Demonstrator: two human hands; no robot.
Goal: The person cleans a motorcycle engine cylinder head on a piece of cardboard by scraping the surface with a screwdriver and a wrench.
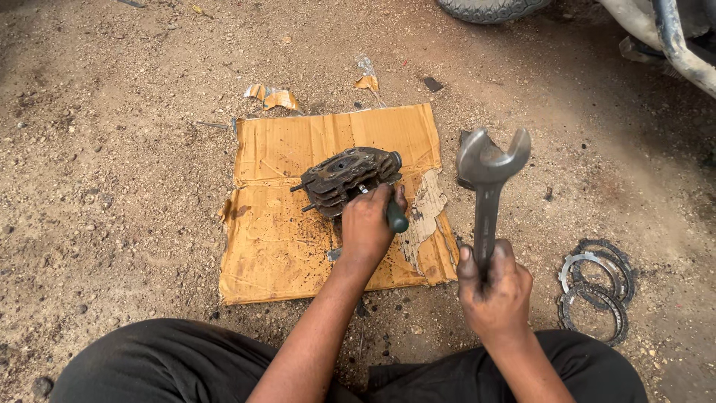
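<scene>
A dark, greasy metal engine part (345, 176) lies on a flattened piece of brown cardboard (283, 246) on the dirt ground. My left hand (368, 226) is closed around a green-handled tool (394, 215) whose tip rests against the right side of the engine part. My right hand (495, 287) grips the shaft of a large grey open-ended wrench (488, 173), held upright in the air to the right of the cardboard, jaws pointing away from me.
Several toothed metal rings (597, 287) lie stacked on the ground at the right. A tyre (488, 9) and a vehicle frame (675, 37) sit at the top right. Scraps of torn cardboard (272, 96) lie beyond the sheet. My dark-trousered knees (164, 366) frame the bottom.
</scene>
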